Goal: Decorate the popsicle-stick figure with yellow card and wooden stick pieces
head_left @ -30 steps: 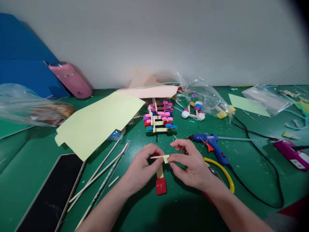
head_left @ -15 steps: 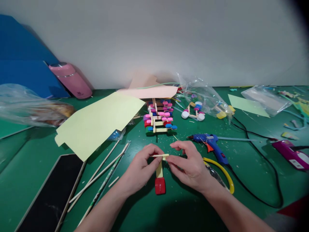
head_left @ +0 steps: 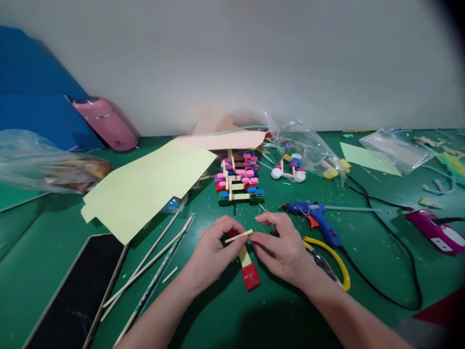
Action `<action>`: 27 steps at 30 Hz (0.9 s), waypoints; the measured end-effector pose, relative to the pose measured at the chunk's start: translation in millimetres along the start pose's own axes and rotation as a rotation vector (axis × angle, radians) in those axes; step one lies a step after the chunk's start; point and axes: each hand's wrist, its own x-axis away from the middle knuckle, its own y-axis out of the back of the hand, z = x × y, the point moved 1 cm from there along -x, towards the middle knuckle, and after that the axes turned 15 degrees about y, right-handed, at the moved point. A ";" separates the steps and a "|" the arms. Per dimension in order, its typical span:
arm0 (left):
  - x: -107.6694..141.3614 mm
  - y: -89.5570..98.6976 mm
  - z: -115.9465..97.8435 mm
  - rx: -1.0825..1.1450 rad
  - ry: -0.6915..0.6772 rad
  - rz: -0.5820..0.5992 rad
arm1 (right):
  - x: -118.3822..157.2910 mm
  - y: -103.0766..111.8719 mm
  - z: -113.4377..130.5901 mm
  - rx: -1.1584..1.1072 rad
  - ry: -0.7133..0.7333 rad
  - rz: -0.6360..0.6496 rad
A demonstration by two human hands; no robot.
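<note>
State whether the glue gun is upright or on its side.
The glue gun is on its side: barrel and handle lie along the table.

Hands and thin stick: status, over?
Left hand pinching thin stick. Right hand at its yellow end. Red-ended strip below, partly hidden; no obstruction visible.

Thin stick (head_left: 236, 238): seen as matt wood
Red block (head_left: 251, 277): finished glossy and smooth
Pale green sheet (head_left: 145, 189): seen as matt paper
Glue gun (head_left: 327, 227): cased in smooth plastic
</note>
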 end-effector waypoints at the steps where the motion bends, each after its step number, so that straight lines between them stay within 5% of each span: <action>1: 0.3 -0.2 -0.2 -0.006 -0.009 -0.012 | 0.5 -0.4 0.0 -0.031 -0.037 -0.031; 5: 2.0 -0.6 -0.4 -0.029 -0.047 -0.042 | -0.4 -0.5 -0.3 -0.153 -0.218 -0.173; 27: 0.9 1.9 0.0 -0.332 -0.286 -0.176 | -17.7 -5.1 -5.0 -0.342 -0.302 0.003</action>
